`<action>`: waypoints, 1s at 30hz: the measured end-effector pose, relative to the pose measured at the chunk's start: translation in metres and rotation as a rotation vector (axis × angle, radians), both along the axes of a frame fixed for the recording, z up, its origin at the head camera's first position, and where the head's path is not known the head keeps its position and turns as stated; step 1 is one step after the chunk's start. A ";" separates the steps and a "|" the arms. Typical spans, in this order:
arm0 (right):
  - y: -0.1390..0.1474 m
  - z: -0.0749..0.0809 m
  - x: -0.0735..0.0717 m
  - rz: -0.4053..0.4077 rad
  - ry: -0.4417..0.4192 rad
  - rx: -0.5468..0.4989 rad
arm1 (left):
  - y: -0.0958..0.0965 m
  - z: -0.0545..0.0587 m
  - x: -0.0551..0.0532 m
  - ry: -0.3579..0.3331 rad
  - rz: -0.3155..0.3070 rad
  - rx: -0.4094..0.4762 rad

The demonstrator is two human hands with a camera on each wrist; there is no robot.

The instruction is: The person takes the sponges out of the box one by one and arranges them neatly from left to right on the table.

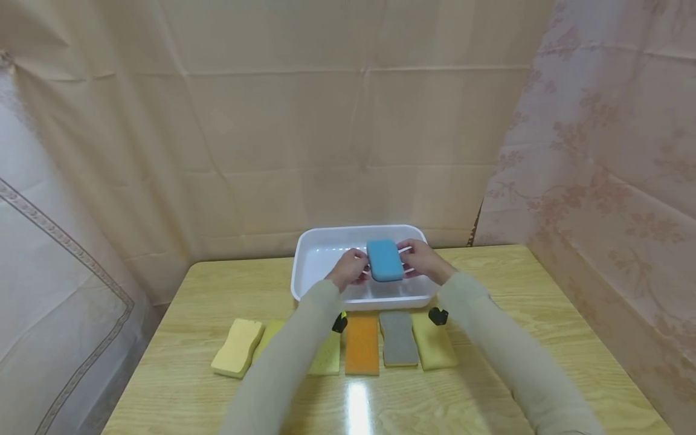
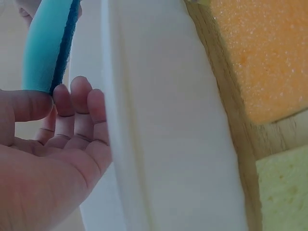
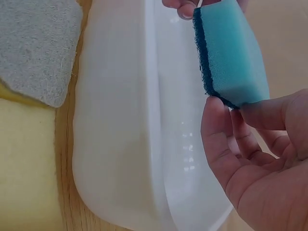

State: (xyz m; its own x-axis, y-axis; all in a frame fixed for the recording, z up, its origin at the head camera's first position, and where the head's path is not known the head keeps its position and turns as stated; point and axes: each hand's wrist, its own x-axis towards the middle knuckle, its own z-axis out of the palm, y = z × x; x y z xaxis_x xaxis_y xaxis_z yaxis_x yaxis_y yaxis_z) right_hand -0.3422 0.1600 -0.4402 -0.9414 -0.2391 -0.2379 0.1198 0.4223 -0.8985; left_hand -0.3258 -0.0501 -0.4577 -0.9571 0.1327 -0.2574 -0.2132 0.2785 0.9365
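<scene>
A blue sponge (image 1: 385, 260) with a dark scouring layer on its underside is held up over the white tray (image 1: 312, 284). My left hand (image 1: 350, 268) pinches its left end between thumb and fingertips, as the left wrist view also shows on the sponge (image 2: 45, 48). On the opposite end, my right hand (image 1: 425, 260) pinches it between thumb and fingers; in the right wrist view the teal foam and dark scouring layer of the sponge (image 3: 231, 53) are plain.
In front of the tray lie several sponges in a row: a pale yellow one (image 1: 238, 347), a light green one (image 1: 327, 356), an orange one (image 1: 362, 344), a grey one (image 1: 399, 339) and a yellow one (image 1: 435, 344). Behind the wooden table (image 1: 489, 266) hangs a beige curtain (image 1: 337, 121).
</scene>
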 end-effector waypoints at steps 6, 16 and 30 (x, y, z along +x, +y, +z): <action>0.006 0.004 0.007 0.015 0.011 -0.005 | 0.000 0.007 0.008 0.029 -0.061 -0.054; 0.019 0.011 0.025 0.038 0.062 0.028 | 0.007 0.019 0.023 0.043 -0.142 -0.024; 0.037 0.018 0.044 0.023 0.148 0.031 | 0.022 0.036 0.036 0.067 -0.156 -0.001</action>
State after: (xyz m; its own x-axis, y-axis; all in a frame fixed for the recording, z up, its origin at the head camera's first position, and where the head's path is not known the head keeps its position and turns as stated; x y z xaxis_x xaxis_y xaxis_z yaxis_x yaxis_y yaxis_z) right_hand -0.2984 0.1969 -0.4223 -0.9610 -0.2560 -0.1042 -0.0236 0.4517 -0.8919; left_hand -0.2894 -0.0281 -0.4218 -0.9398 0.2812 -0.1939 -0.1043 0.3042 0.9469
